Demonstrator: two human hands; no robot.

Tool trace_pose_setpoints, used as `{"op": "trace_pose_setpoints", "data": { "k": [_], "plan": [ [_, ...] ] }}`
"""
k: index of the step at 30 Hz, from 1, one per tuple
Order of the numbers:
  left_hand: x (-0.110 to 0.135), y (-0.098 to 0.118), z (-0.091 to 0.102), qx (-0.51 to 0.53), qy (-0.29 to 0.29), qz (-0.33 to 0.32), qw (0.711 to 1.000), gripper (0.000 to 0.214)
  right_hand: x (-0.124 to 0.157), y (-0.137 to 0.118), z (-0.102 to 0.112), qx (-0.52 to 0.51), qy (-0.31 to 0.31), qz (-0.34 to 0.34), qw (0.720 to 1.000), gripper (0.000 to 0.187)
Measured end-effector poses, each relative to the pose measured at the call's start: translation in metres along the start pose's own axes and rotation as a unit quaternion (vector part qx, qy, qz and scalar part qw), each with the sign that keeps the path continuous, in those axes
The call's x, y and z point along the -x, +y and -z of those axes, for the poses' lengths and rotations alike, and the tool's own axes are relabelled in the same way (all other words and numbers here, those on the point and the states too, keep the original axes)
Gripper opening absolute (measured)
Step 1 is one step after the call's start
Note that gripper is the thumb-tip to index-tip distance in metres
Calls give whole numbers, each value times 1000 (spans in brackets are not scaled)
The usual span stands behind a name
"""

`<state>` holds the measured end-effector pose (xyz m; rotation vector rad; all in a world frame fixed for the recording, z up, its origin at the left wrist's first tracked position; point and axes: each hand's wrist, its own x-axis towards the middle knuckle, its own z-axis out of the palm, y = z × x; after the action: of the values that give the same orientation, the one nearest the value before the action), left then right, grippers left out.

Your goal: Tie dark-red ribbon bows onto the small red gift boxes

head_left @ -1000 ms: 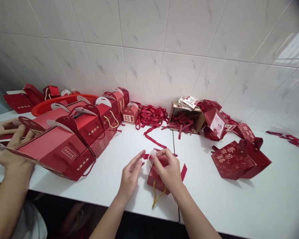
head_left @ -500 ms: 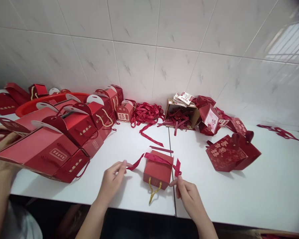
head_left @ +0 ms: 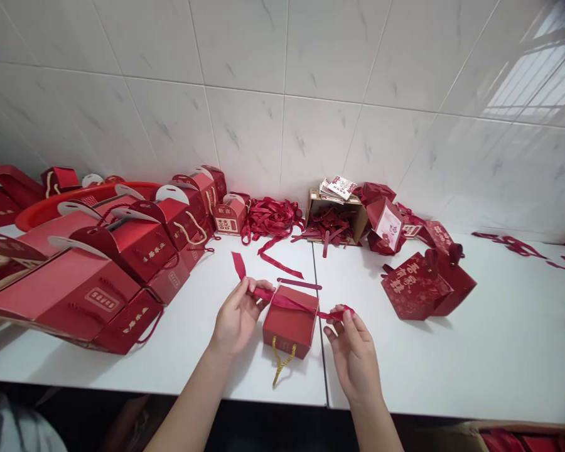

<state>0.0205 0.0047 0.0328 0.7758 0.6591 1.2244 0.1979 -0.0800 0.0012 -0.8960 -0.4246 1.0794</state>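
A small red gift box (head_left: pixel 289 319) with a gold cord handle (head_left: pixel 282 363) stands on the white table in front of me. Across its top runs a dark red ribbon (head_left: pixel 294 302). My left hand (head_left: pixel 238 314) pinches the ribbon at the box's left side, with a loose end sticking up beyond the fingers. At the right side my right hand (head_left: pixel 353 348) grips the ribbon's other end between thumb and fingers. Just behind the box lies a flat dark red strip (head_left: pixel 299 284).
Stacked red gift boxes (head_left: pixel 122 251) fill the left, beside a person's arm. Behind are a heap of ribbon (head_left: pixel 274 216) and an open carton (head_left: pixel 358 220) of dark red strips, with cards on top. Red gift bags (head_left: pixel 417 285) stand to the right.
My left hand has slid along the ribbon closer to the box. My right hand has lifted slightly, drawing its ribbon end outward, and the ribbon looks straighter. The view has shifted a little.
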Motion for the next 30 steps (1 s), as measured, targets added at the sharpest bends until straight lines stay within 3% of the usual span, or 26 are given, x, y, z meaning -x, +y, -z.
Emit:
{"op": "trace_pose_setpoints", "data": {
  "k": [3,7,9,12,15,19,22,25,27,30],
  "plan": [
    [8,-7,-8,-52,8,-8,999,20,2,2,-9,57,-7,41,998,20],
    [14,-14,-12,-174,-16,-68,982,30,6,3,-15,201,-7,124,972,27],
    [16,-14,-12,-259,-31,-114,958,30,7,2,-17,235,-13,150,960,28],
    [15,-15,-11,-396,-30,-182,899,27,7,3,-19,249,-17,178,952,27],
    [15,-20,-8,-473,-35,-235,848,23,7,5,-21,244,-15,204,948,26],
    [18,-30,-4,-518,-99,-239,815,12,7,9,-25,221,-38,201,953,28],
    [23,-31,-7,-483,-127,-193,845,14,6,10,-27,239,-88,170,952,28],
    [25,-21,-11,-302,-106,-133,938,18,5,10,-25,246,-106,147,952,24],
    [23,-13,-10,-120,-50,-79,988,17,3,9,-18,181,-85,133,971,25],
    [16,-6,-3,66,36,23,997,22,0,9,-6,21,-52,71,996,27]
  ]
}}
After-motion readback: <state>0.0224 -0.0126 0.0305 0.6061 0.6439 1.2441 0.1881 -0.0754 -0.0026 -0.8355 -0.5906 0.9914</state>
